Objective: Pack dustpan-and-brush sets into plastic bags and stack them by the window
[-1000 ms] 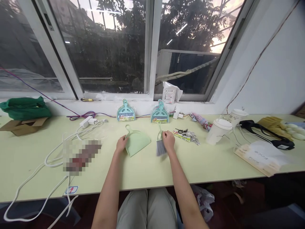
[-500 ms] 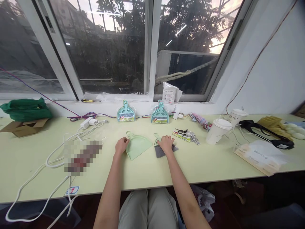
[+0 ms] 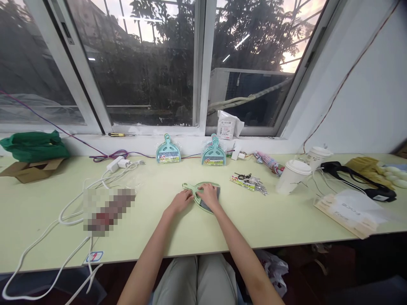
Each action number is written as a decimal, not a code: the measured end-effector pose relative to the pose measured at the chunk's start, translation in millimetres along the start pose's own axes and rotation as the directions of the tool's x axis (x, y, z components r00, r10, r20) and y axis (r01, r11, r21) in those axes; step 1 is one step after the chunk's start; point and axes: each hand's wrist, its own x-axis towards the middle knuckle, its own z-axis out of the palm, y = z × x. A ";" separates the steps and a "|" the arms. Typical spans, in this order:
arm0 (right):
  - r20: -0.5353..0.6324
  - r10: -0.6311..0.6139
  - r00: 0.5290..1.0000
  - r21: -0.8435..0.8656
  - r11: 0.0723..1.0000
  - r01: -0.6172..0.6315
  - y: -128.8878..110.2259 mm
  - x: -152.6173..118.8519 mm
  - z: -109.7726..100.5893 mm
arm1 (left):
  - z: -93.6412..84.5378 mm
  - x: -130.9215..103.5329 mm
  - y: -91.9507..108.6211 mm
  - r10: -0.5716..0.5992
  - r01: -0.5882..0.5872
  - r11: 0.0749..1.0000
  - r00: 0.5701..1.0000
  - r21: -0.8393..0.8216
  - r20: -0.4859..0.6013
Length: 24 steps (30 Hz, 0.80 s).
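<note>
A light green dustpan lies on the table with its handle pointing left. On top of it is a small hand brush with grey bristles, its green body largely covered by my fingers. My right hand presses over the brush, gripping it from above. At the handle end, my left hand holds the dustpan, fingers curled at its edge. Behind them stand packaged brush-and-dustpan sets, one set on the left and a stack on the right.
White cables and a blurred item occupy the left, near a cardboard box. To the right are metal clips or keys on a card, paper cups, a tissue pack and a black strapped device.
The dustpan has turned and moved right, and the brush now lies on top of it instead of beside it. My hands have come close together.
</note>
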 end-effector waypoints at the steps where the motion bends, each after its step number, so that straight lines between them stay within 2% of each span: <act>1: 0.001 -0.013 1.000 0.003 1.000 0.013 0.5 0.0 2.2 | 2.1 -0.4 3.2 0.023 -0.023 1.000 1.000 -0.019 0.005; 4: -0.003 -0.021 1.000 0.011 1.000 0.021 5.1 1.3 3.5 | 0.7 0.0 7.4 0.094 -0.091 0.994 0.994 0.058 -0.057; 7: 0.019 -0.024 1.000 0.040 0.999 0.023 8.4 3.0 2.1 | -2.1 3.0 4.6 0.208 -0.146 0.932 0.965 0.331 -0.160; 9: 0.038 -0.056 0.998 0.069 0.996 0.053 7.7 3.3 1.9 | -0.4 5.1 0.3 0.272 -0.184 0.871 0.953 0.456 -0.135; 12: 0.061 -0.098 0.993 0.108 0.990 0.091 4.7 2.6 2.0 | 5.3 7.5 -5.9 0.328 -0.291 0.838 0.945 0.462 -0.001; 14: 0.072 -0.110 0.991 0.112 0.989 0.102 3.2 2.4 1.4 | 8.6 9.0 -8.2 0.330 -0.318 0.853 0.943 0.414 0.044; 16: 0.079 -0.125 0.989 0.095 0.988 0.118 2.2 2.6 0.5 | 11.5 11.6 -8.2 0.301 -0.295 0.866 0.952 0.404 0.048; 20: 0.087 -0.164 0.983 -0.023 0.986 0.167 -1.2 4.1 -0.5 | 18.3 18.4 -4.0 0.215 -0.220 0.843 0.974 0.490 0.066; 24: 0.084 -0.174 0.981 -0.099 0.978 0.182 -2.9 5.2 -1.1 | 24.4 18.8 -1.2 0.184 -0.175 0.853 0.982 0.492 0.029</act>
